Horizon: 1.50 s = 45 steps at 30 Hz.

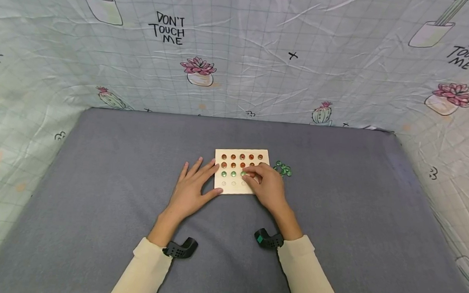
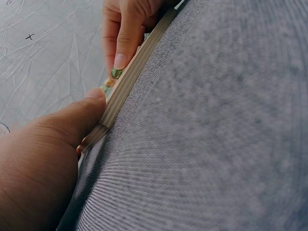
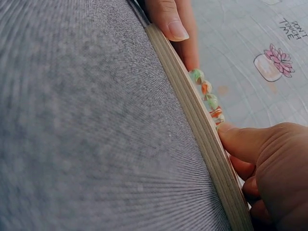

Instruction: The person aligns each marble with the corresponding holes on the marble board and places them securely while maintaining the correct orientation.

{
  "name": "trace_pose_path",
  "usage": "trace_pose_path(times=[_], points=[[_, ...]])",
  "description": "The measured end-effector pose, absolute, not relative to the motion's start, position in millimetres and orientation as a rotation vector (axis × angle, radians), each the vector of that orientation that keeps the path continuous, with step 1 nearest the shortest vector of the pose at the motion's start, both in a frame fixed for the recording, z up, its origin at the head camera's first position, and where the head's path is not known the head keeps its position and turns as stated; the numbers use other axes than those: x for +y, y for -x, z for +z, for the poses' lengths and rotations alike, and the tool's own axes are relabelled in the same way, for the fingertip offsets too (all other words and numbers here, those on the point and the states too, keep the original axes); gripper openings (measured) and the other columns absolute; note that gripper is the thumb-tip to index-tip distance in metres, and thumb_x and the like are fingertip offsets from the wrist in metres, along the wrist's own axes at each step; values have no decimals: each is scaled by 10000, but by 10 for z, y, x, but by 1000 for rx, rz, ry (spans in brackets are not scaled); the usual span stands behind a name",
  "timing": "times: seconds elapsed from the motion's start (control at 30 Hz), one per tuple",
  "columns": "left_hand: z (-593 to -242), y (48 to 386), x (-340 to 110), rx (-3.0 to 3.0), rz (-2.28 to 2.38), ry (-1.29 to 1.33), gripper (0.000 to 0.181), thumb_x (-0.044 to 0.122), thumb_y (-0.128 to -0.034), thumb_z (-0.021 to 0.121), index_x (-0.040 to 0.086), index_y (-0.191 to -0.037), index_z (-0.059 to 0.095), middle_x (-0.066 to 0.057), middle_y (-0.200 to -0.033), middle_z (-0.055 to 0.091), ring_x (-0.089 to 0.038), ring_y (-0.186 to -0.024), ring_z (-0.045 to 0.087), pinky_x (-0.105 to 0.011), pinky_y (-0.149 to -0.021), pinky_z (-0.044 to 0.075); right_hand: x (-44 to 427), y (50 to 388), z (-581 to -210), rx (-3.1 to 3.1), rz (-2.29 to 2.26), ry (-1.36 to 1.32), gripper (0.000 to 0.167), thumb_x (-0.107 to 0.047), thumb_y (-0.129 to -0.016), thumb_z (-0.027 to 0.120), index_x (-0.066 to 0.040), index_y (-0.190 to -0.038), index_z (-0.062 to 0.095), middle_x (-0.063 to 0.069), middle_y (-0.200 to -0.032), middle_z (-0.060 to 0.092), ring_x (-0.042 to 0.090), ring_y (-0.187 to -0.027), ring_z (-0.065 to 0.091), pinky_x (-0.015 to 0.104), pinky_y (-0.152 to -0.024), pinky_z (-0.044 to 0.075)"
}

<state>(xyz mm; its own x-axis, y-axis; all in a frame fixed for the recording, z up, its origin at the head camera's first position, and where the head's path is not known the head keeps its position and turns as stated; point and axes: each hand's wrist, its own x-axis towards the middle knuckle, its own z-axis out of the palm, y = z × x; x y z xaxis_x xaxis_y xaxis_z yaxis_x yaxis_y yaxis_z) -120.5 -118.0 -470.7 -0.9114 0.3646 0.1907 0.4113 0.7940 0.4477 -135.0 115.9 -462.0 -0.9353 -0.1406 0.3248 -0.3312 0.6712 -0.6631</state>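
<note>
Green glassy bead (image 1: 243, 174), head view: probably light, hard, slippery; pinch by rim. It's on wooden board (image 1: 237, 190), between the 2 hands: right hand (image 1: 267, 185) pinches it, left hand (image 1: 190, 193) has fingers extended at board's left edge. Loose green beads (image 1: 283, 170) beside right edge. Left wrist: right thumb touching bead, left thumb at board edge. Right wrist: board looks stiff; steady by edges.

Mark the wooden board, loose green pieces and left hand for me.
Wooden board (image 1: 235, 190): head view, bare near margin.
Loose green pieces (image 1: 283, 171): head view, pile's middle.
Left hand (image 1: 190, 191): head view, its back.
</note>
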Motion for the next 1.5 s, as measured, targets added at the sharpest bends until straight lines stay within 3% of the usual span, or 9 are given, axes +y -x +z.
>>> trace_pose_path(times=[0.33, 0.57, 0.73, 0.93, 1.5], points=[[-4720, 1200, -1185, -2880, -739, 624, 708, 537, -870, 625, 187, -1457, 442, -5, -1498, 387, -282, -1429, 198, -514, -1161, 34, 1188, 1344, -4628, -2635, 1105, -431, 146, -147, -836, 759, -90, -970, 772, -25, -676, 467, 94, -546, 351, 288, -488, 305], [-4725, 1205, -1177, -2879, -751, 624, 700, 532, -875, 623, 190, -1457, 441, 0, -1495, 390, -278, -1428, 202, -505, -1164, 26, 1214, 1312, -4607, -2607, 1113, -456, 147, -112, -877, 710, -72, -1007, 765, 24, -776, 576, 119, -577, 407, 294, -509, 351], [-4743, 1201, -1177, -2878, -757, 620, 693, 527, -880, 620, 189, -1457, 441, 2, -1495, 388, -273, -1429, 199, -500, -1165, 22, 1228, 1313, -4628, -2594, 1135, -465, 174, -82, -904, 664, -106, -1050, 757, -18, -711, 511, 109, -562, 399, 283, -488, 340], [-4757, 1201, -1178, -2861, -760, 623, 697, 526, -874, 628, 185, -1454, 447, -2, -1493, 394, -279, -1427, 205, -502, -1164, 28, 1254, 1329, -4672, -2564, 1142, -527, 191, -54, -897, 660, -154, -1019, 767, -10, -753, 557, 89, -555, 391, 285, -481, 348], [-4758, 1161, -1164, -2858, -760, 620, 703, 516, -870, 637, 170, -1452, 449, -19, -1494, 392, -293, -1425, 205, -508, -1163, 29, 1258, 1308, -4664, -2585, 1135, -522, 192, -65, -903, 658, -127, -1054, 759, -17, -734, 527, 102, -561, 400, 284, -487, 347]])
